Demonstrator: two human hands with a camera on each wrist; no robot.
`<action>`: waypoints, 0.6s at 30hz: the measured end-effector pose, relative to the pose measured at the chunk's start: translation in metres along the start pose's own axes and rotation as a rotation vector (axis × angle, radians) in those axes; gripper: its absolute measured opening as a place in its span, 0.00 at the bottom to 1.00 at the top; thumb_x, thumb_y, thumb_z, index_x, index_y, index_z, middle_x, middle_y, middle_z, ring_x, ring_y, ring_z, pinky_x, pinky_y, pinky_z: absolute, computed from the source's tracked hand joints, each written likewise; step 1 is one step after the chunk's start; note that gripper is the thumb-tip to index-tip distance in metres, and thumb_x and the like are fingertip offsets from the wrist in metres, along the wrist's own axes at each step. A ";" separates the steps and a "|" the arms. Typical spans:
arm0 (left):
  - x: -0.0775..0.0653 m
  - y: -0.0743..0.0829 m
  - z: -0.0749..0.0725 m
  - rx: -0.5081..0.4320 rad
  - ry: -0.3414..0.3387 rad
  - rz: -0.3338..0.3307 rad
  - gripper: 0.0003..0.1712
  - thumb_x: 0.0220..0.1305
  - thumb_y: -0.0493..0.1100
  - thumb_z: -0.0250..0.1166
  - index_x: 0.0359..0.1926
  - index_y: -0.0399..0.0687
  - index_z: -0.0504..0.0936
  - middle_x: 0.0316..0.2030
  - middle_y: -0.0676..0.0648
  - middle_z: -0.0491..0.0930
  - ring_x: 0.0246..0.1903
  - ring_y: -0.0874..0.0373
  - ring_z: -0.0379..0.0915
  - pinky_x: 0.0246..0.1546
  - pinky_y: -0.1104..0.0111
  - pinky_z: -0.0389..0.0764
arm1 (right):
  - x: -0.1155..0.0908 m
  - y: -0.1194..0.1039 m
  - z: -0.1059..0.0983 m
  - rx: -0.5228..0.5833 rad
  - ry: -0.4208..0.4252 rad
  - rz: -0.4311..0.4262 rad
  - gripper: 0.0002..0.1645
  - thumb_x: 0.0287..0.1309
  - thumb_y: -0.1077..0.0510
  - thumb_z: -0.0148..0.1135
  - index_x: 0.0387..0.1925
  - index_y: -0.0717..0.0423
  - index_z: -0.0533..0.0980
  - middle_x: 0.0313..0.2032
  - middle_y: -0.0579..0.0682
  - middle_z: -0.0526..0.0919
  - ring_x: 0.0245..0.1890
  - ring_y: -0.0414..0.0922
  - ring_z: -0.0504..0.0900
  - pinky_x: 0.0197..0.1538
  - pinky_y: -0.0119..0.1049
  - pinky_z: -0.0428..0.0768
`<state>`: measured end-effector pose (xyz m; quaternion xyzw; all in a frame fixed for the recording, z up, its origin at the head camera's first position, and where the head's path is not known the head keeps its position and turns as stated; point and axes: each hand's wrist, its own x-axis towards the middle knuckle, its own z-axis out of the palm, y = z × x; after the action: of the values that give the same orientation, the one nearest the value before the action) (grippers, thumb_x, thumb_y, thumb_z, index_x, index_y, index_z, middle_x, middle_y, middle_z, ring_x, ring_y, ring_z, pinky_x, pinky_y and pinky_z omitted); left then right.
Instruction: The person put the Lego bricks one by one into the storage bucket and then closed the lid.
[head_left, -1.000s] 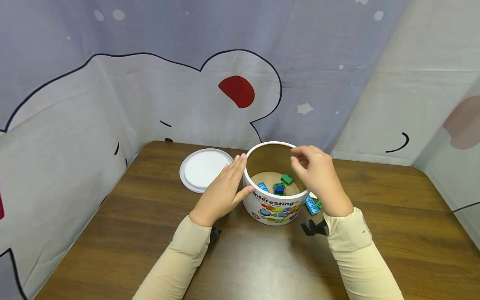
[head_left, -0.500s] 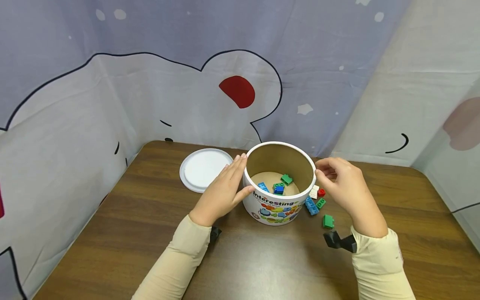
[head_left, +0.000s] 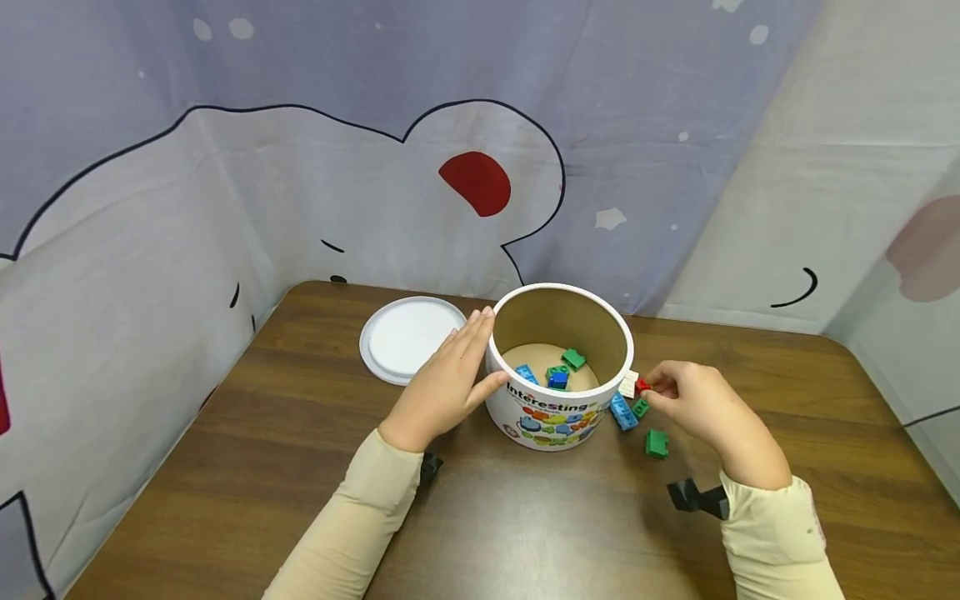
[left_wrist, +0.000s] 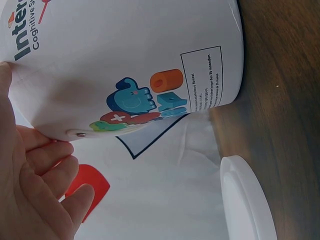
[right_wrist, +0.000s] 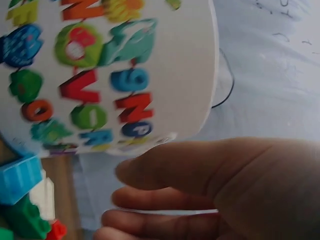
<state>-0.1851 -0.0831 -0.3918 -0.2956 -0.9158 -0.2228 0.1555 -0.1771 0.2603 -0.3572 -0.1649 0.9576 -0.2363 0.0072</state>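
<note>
A round white tub (head_left: 558,423) printed with "Interesting" stands upright, lidless, with several green and blue toy bricks (head_left: 573,359) on its floor. My left hand (head_left: 442,387) lies with straight fingers against the tub's left side, thumb near the front rim. Right of the tub, my right hand (head_left: 690,400) reaches down to a small red toy brick (head_left: 642,385), thumb and fingertips right at it. In the right wrist view, its thumb (right_wrist: 150,165) and fingers are extended with nothing between them. Close by lie a white brick (head_left: 628,384), a blue brick (head_left: 623,412) and a small green brick (head_left: 641,407).
A round white lid (head_left: 408,337) lies left of the tub, behind my left hand. Another green brick (head_left: 657,443) sits on the wooden table (head_left: 525,525) nearer to me. A printed curtain (head_left: 337,183) hangs directly behind the table's far edge.
My right hand has moved from over the tub's right rim out to the right and down to the red brick. The left hand and the tub have stayed where they were.
</note>
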 end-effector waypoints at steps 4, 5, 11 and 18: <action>0.000 0.001 -0.001 -0.005 -0.005 -0.005 0.46 0.75 0.57 0.59 0.78 0.35 0.52 0.77 0.39 0.54 0.77 0.48 0.47 0.74 0.49 0.56 | -0.001 0.009 0.004 -0.013 -0.064 0.048 0.09 0.58 0.61 0.68 0.34 0.66 0.81 0.27 0.50 0.82 0.29 0.46 0.80 0.34 0.42 0.79; 0.000 0.001 -0.001 -0.005 -0.004 -0.005 0.46 0.75 0.57 0.59 0.78 0.34 0.52 0.77 0.39 0.54 0.77 0.48 0.47 0.74 0.49 0.56 | -0.001 0.012 0.004 -0.014 -0.075 0.059 0.09 0.58 0.60 0.68 0.34 0.66 0.81 0.27 0.50 0.82 0.29 0.46 0.79 0.33 0.42 0.79; 0.001 0.001 -0.001 0.004 -0.006 -0.003 0.46 0.75 0.57 0.58 0.78 0.34 0.51 0.77 0.39 0.54 0.77 0.47 0.48 0.74 0.49 0.56 | 0.000 0.022 0.009 -0.029 -0.144 0.127 0.10 0.56 0.58 0.68 0.30 0.64 0.81 0.26 0.50 0.82 0.27 0.46 0.77 0.30 0.41 0.77; 0.001 0.002 -0.001 0.000 -0.010 -0.008 0.46 0.75 0.57 0.58 0.79 0.35 0.51 0.77 0.39 0.54 0.77 0.47 0.47 0.75 0.50 0.55 | 0.000 0.029 0.018 -0.053 -0.263 0.210 0.16 0.57 0.54 0.69 0.20 0.57 0.76 0.19 0.46 0.76 0.21 0.43 0.74 0.26 0.35 0.73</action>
<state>-0.1845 -0.0821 -0.3900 -0.2931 -0.9178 -0.2217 0.1502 -0.1846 0.2758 -0.3863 -0.0936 0.9662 -0.1853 0.1530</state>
